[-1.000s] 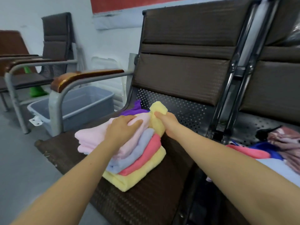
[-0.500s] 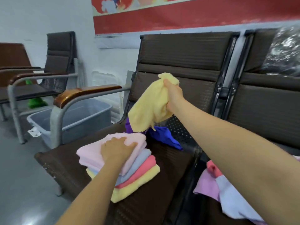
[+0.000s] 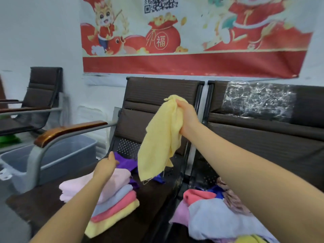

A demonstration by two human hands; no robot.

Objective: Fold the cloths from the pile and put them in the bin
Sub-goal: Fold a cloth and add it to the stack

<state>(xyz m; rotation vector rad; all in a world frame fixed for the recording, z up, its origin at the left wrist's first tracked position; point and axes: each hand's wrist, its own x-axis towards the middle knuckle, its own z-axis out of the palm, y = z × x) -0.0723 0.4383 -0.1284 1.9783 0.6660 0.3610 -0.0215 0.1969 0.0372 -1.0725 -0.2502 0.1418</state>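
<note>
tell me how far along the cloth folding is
Done: four folded cloths stacked on the brown chair seat, pink folded cloth on top. In hand: the right hand grips an unfolded yellow cloth; the left hand reaches over the stack. Left: the loose cloth pile on the next seat. Nothing visible in the grey plastic bin.

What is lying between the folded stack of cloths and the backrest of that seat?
In the head view, a crumpled purple cloth lies on the seat between the folded stack and the backrest.

One head-worn camera (wide-angle) looks forward, close over the brown seats (image 3: 157,195).
</note>
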